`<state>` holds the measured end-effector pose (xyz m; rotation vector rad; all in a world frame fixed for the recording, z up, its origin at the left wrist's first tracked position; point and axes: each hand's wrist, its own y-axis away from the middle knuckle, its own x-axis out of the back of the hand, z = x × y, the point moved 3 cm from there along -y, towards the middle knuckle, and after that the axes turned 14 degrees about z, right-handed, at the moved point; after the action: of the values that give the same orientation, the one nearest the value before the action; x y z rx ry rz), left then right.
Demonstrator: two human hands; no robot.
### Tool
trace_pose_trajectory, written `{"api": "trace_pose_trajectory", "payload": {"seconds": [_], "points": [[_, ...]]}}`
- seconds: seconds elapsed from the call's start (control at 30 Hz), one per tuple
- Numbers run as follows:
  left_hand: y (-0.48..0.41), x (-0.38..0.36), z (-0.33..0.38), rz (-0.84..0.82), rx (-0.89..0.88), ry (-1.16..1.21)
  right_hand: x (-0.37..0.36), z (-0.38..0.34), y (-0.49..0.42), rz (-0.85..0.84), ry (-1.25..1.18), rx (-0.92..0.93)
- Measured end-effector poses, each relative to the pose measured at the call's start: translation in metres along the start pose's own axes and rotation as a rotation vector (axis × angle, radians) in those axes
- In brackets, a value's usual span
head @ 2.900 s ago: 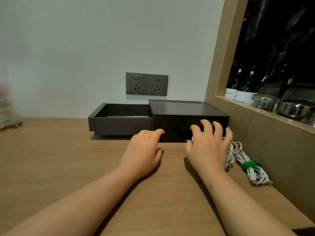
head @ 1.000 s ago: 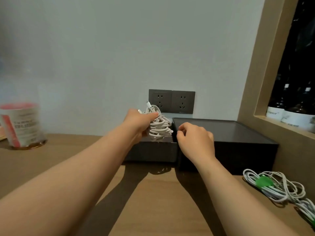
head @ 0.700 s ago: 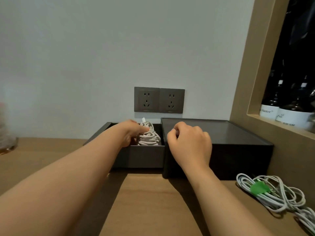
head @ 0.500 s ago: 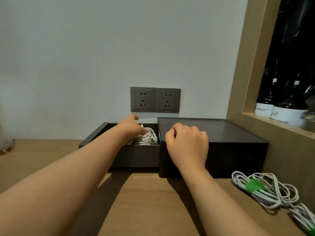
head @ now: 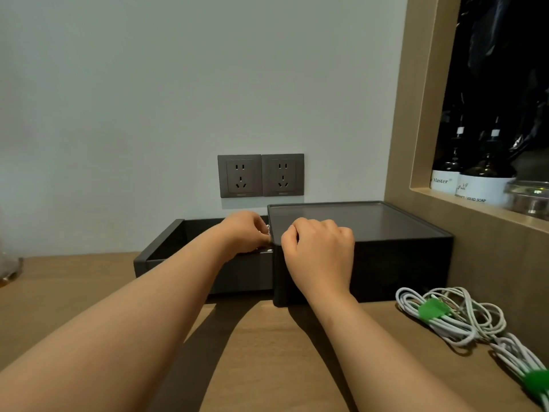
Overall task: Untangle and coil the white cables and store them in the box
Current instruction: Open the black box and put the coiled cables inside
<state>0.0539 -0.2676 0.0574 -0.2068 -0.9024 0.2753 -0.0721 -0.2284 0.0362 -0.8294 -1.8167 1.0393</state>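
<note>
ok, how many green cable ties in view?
2. One green tie on the coiled cable beside the box; second tie at the bottom-right edge. Any in the drawer would be hidden.

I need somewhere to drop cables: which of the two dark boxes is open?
The left dark grey box, open-topped, with the left hand reaching in; the right dark box has a closed flat top.

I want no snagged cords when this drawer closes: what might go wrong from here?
A loop of the coiled cable under the left hand may spring over the drawer wall and jam it when it slides in. The right hand rests at the box edge beside the drawer seam, so its fingers might get pinched.
</note>
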Motion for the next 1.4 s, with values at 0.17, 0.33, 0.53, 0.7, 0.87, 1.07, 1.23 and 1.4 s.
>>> {"api": "trace_pose_trajectory", "payload": {"seconds": [0.17,0.33,0.53,0.7,0.87,1.07,1.23,1.4], "points": [[0.002,0.001,-0.001,0.012,0.006,-0.021,0.007,0.000,0.001,-0.089,-0.001,0.011],[0.016,0.002,0.001,0.060,-0.057,-0.187,0.016,0.001,0.013,-0.054,-0.016,-0.011],[0.067,0.006,0.016,0.295,-0.207,-0.235,0.045,0.009,0.039,-0.057,0.056,0.036],[0.128,-0.001,0.033,0.518,-0.529,-0.147,0.086,0.028,0.056,-0.109,0.163,0.014],[0.161,-0.032,0.041,0.494,-0.714,-0.177,0.121,0.050,0.070,-0.397,0.296,-0.020],[0.178,-0.066,0.064,0.283,-0.570,-0.140,0.151,0.075,0.074,-0.441,0.480,-0.071],[0.170,-0.086,0.085,0.256,-0.615,-0.259,0.173,0.100,0.074,-0.430,0.499,-0.105],[0.147,-0.118,0.103,0.008,-0.606,-0.131,0.162,0.112,0.068,-0.465,0.420,-0.135]]}}
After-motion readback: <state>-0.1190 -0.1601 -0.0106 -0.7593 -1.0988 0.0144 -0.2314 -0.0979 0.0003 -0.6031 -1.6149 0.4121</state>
